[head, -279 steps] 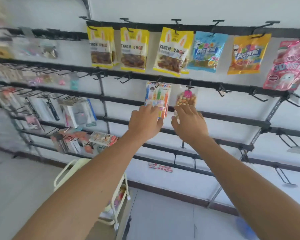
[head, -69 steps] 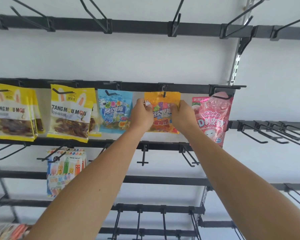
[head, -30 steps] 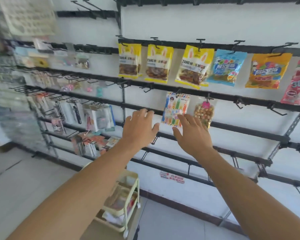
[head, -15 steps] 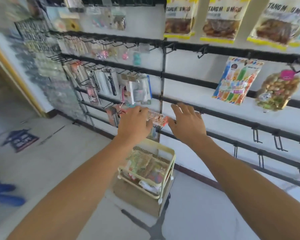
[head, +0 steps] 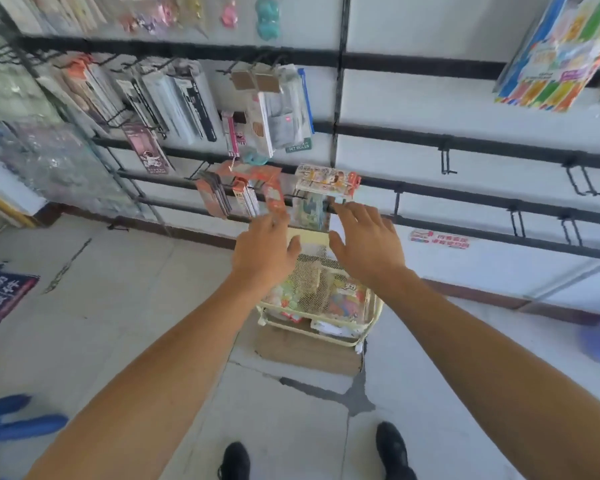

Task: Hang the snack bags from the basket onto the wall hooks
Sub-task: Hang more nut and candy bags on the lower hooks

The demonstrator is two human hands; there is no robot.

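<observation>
Head-camera view: a person reaches both bare arms down toward a pale yellow wire basket [head: 371, 318] standing on a cardboard box [head: 305, 351] on the floor below a wall of black display rails. The snack bags [head: 340, 299] to be hung lie heaped inside the basket, partly veiled by a mesh panel, which could snag the fingers or lead to a blind grab that lifts several bags at once. The basket looks lightly perched on the box, so a hard tug might tip it. The left hand [head: 262, 252] hovers over the basket's near-left corner, fingers relaxed and slightly spread, grasping nothing. The right hand [head: 364, 240] hangs above the basket's far side, palm down, fingers extended and likewise empty. Both forearms stretch straight out, nearly parallel. Empty wall hooks [head: 584, 181] sit well to the right along the rails, while a striped multicoloured packet [head: 561, 46] already hangs at upper right.
</observation>
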